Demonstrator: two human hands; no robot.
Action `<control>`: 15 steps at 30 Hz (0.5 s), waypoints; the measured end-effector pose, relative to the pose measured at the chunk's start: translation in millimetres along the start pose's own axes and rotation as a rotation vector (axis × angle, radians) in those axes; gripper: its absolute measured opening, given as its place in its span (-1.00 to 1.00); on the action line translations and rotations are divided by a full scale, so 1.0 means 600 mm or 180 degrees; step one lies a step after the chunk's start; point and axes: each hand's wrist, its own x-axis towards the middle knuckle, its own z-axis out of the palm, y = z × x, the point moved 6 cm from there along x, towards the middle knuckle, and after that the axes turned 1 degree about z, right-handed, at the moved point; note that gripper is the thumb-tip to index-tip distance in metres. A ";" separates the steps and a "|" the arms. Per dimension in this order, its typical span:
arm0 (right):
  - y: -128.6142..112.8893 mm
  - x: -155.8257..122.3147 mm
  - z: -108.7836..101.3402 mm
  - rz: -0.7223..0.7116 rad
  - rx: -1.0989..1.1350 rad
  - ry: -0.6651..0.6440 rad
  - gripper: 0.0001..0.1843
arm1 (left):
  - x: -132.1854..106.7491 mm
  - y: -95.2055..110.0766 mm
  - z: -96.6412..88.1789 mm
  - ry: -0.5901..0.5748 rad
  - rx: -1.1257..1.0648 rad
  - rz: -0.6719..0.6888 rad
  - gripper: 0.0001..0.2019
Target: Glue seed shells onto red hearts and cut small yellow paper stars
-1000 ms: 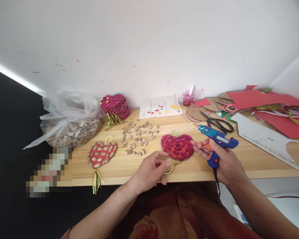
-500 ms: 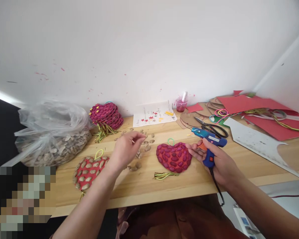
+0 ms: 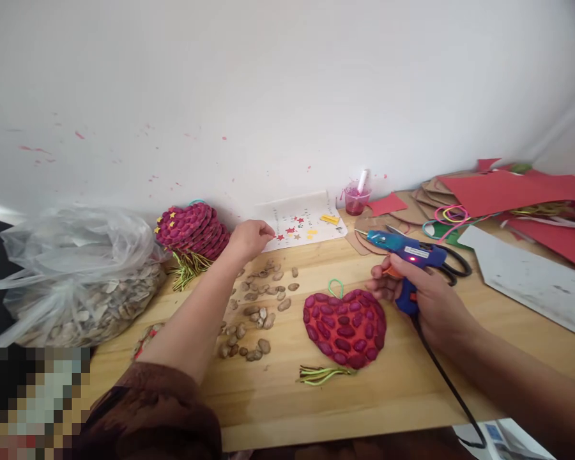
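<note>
My left hand (image 3: 253, 237) is at the left edge of a white paper sheet (image 3: 316, 235), its fingers pinched together by the small red stars (image 3: 280, 237). Whatever is between the fingertips is too small to make out. A blue hot glue gun (image 3: 424, 252) is gripped in my right hand (image 3: 426, 294), its nozzle pointing left and its red light lit. Below the nozzle lies a red heart (image 3: 345, 330) covered in purple-painted shells, with a green loop on top and a yellow-green tassel (image 3: 323, 375) at its bottom.
Loose brown shells (image 3: 261, 316) are scattered left of the heart. A plastic bag of shells (image 3: 105, 281) and a stack of purple hearts (image 3: 194, 230) stand farther left. Scissors (image 3: 455, 262), red sheets (image 3: 512, 188) and a pink cup (image 3: 357, 201) lie behind the gun.
My left hand has moved from above the loose shells forward to the paper with the stars. The view has shifted; my right hand still holds the glue gun beside the heart.
</note>
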 end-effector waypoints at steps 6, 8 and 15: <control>-0.004 -0.010 -0.006 0.0202 -0.0052 -0.0101 -0.75 | 0.036 -0.019 0.033 -0.0115 -0.0025 -0.0098 -0.84; -0.006 -0.013 -0.005 0.0295 -0.0043 -0.0107 -0.75 | 0.043 -0.022 0.037 -0.0122 -0.0033 -0.0111 -0.83; -0.007 -0.020 -0.007 0.0539 0.0073 -0.0020 -0.77 | 0.058 -0.039 0.031 -0.0089 0.0044 -0.0266 -0.82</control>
